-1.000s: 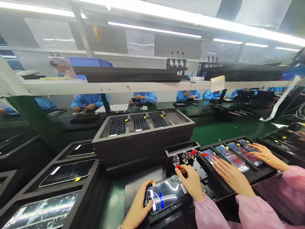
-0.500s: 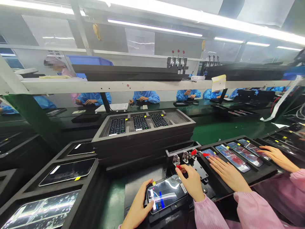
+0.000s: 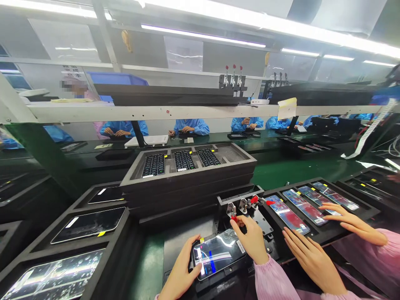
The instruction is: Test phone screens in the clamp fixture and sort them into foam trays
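Note:
A smartphone with a lit screen and a small yellow tab lies in a black fixture in front of me. My left hand holds its left end, thumb on the glass and fingers along the far edge. My right hand is above the phone's right end, thumb and fingers closed on the red tip of a toggle clamp. Farther right on the same fixture are more metal clamps with red handles, including one red handle. Part of the fixture is hidden under my right hand.
At right, a co-worker's two hands reach over a black tray of several phones. A stack of foam trays with keypad-patterned parts stands ahead. Left, a foam tray holds screens. A white shelf rail crosses overhead.
My hands and the phone have stayed put. The co-worker's near hand has drawn back toward me off a tray phone, uncovering it; their other hand has shifted left and down.

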Demonstrator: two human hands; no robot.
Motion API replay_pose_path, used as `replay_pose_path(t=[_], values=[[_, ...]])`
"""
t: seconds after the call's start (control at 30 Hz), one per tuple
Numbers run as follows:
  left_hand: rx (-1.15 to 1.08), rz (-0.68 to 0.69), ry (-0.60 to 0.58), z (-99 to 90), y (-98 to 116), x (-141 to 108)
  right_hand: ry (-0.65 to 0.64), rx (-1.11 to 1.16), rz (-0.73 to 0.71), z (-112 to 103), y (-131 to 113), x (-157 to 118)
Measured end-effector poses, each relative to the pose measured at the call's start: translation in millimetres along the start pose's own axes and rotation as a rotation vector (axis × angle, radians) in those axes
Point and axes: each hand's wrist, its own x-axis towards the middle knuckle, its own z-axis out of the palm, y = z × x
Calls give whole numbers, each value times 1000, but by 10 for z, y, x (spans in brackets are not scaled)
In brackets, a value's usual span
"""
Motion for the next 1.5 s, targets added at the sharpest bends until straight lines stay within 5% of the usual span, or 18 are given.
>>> replay_pose_path(t=[0.13,0.53,0.97,1.5], values=[[0,-2,-3,-5,10,-3,-103,51,-84,-33,-137,58],[34,-3,-24,-9,24,0,-87,-201,-224,230,-17,-131],[109,46,-13,8,74,4,-111,-265,-165,288,-63,-184],[255,78,4,-55,139,-183,-80,-306,-257,425,101,-281]])
